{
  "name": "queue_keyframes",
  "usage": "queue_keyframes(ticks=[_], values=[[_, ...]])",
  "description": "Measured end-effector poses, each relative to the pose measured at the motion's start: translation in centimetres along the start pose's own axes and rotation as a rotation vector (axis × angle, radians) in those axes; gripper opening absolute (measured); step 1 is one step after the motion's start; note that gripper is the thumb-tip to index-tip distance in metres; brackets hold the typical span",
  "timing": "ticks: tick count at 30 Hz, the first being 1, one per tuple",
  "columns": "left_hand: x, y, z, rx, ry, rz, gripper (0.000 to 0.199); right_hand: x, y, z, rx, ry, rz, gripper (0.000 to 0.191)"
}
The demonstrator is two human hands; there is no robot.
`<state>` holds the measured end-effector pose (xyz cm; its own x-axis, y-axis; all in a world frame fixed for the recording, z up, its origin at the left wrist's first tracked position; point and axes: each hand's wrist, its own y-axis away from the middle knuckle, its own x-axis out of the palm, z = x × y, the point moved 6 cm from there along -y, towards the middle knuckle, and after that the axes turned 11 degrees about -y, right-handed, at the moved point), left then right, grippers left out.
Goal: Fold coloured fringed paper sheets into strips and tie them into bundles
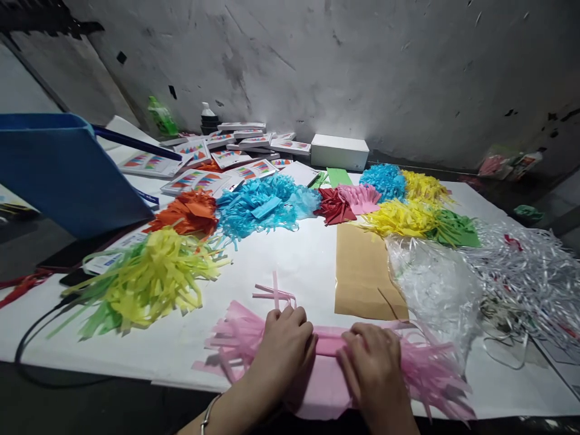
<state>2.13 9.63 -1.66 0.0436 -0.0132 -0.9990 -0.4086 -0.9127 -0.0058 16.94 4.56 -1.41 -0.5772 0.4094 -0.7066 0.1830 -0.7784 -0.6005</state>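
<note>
Pink tissue paper (pixel 326 380) with fringed ends lies at the table's front edge, its middle band folded or rolled into a narrow strip. My left hand (pixel 285 341) presses curled fingers on the band's left part. On its right part, my right hand (pixel 374 362) grips with bent fingers. Pink fringe spreads out beyond both hands. A few loose pink strips (pixel 274 293) lie just past my left hand. Part of the paper under my palms is hidden.
Fringed bundles in yellow (pixel 154 272), orange (pixel 188 212), blue (pixel 263 202) and other colours line the table. Brown paper (pixel 367 272), clear plastic (pixel 435 284) and silver strips (pixel 534 272) lie to the right. Behind are flat boxes (pixel 197 181); a blue bin (pixel 67 169) stands left.
</note>
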Motion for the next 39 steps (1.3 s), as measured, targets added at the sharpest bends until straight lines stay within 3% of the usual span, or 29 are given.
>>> queue_keyframes(ticks=[4, 5, 7, 9, 12, 17, 23, 28, 31, 36, 39], values=[[0.2, 0.3, 0.5, 0.009, 0.022, -0.077, 0.01, 0.7, 0.2, 1.3, -0.14, -0.108, 0.072, 0.028], [0.0, 0.5, 0.6, 0.036, 0.044, -0.151, 0.005, 0.7, 0.3, 1.3, -0.142, -0.104, 0.066, 0.029], [-0.4, 1.1, 0.4, 0.136, 0.088, -0.346, 0.016, 0.6, 0.3, 1.2, -0.135, -0.118, 0.04, 0.027], [-0.7, 1.9, 0.1, 0.257, 0.119, -0.521, 0.009, 0.6, 0.1, 1.3, -0.115, -0.153, 0.03, 0.021], [-0.5, 2.5, -0.4, 0.361, 0.161, -0.612, 0.016, 0.9, -0.2, 2.2, -0.122, -0.143, 0.047, 0.025], [-0.3, 2.4, 0.2, 0.35, 0.245, -0.501, 0.017, 0.9, 0.7, 1.7, -0.162, -0.128, 0.095, 0.044], [-0.1, 3.0, 1.4, 0.261, 0.242, -0.356, 0.017, -0.1, 2.5, -1.6, 0.023, -0.119, 0.096, 0.025], [0.2, 2.2, 1.5, 0.062, 0.081, -0.188, 0.015, 0.5, 1.5, -1.7, 0.149, 0.122, 0.182, 0.022], [0.0, 1.9, 1.1, 0.137, 0.081, -0.214, 0.009, 0.4, 0.7, -1.0, 0.125, 0.108, 0.139, 0.019], [0.0, 2.1, 0.7, 0.3, 0.1, -0.304, 0.013, 0.7, 0.4, 1.0, -0.094, -0.139, 0.085, 0.03], [-0.2, 2.0, 0.4, 0.351, 0.056, -0.318, 0.011, 0.9, 0.3, 1.1, -0.084, -0.144, 0.072, 0.036]])
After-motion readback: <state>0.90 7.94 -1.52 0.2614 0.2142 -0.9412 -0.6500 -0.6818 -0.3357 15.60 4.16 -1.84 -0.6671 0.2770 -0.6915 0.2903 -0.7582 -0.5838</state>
